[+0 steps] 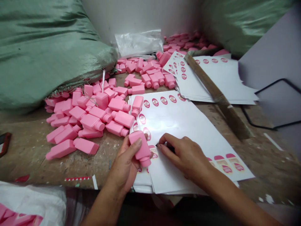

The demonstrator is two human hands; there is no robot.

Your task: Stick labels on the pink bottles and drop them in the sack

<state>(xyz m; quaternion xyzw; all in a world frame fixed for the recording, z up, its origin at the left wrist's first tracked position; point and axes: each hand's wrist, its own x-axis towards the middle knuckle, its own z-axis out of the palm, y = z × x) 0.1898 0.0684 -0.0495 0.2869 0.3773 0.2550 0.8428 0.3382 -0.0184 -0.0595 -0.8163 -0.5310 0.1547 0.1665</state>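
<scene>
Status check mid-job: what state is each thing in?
Pink bottle, held in the left hand, neck toward wearer
Right hand, fingers curled over the label sheet
Label sheet, flat, middle blank
Loose pink bottles, heaped
Wooden stick, lying across other label sheets
Clear plastic bag, wrinkled
Left green sack, bulging
White sack, pink items inside

Oval pink labels line the far and left edges of a white sheet at the table's near edge; lettering there and on the stacked sheets behind is too blurred to read.
</scene>
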